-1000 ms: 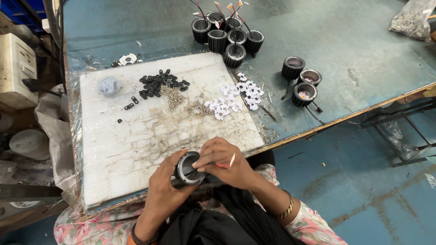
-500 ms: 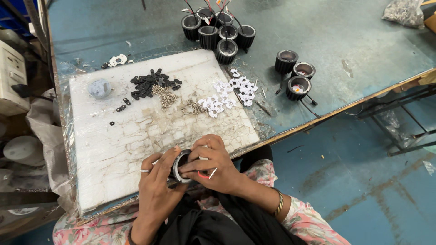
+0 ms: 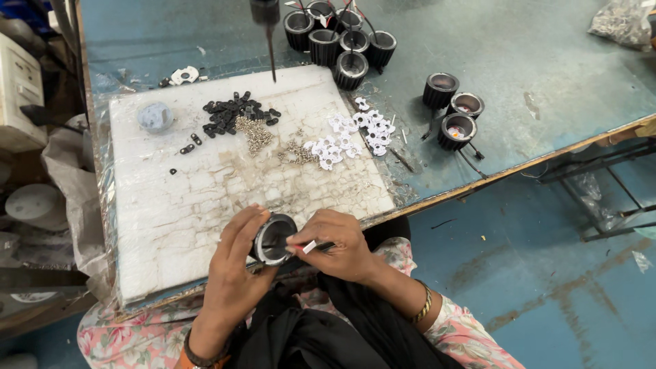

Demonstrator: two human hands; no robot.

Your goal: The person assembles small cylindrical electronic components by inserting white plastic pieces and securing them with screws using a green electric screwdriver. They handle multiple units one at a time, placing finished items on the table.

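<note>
My left hand [image 3: 236, 270] grips a black ribbed round housing [image 3: 273, 238] with a silver rim, its open mouth tilted toward me, just over the near edge of the white foam board [image 3: 205, 184]. My right hand [image 3: 338, 242] rests against the housing's right side and pinches a small white piece with thin wires [image 3: 309, 247] at its rim. On the board lie a pile of small black parts [image 3: 236, 115], small metal screws [image 3: 256, 133] and flat white star-shaped pieces [image 3: 352, 133].
A cluster of black housings [image 3: 335, 37] stands at the back of the blue table [image 3: 547, 61], three more housings [image 3: 454, 109] at the right. A hanging screwdriver [image 3: 268, 34] points down over the board. A round grey lid [image 3: 155, 116] sits far left; a plastic bag [image 3: 618, 20] lies far right.
Both hands stay at the board's near edge with the housing. My left fingers have closed around it again and its mouth has tilted toward me. The camera has shifted slightly.
</note>
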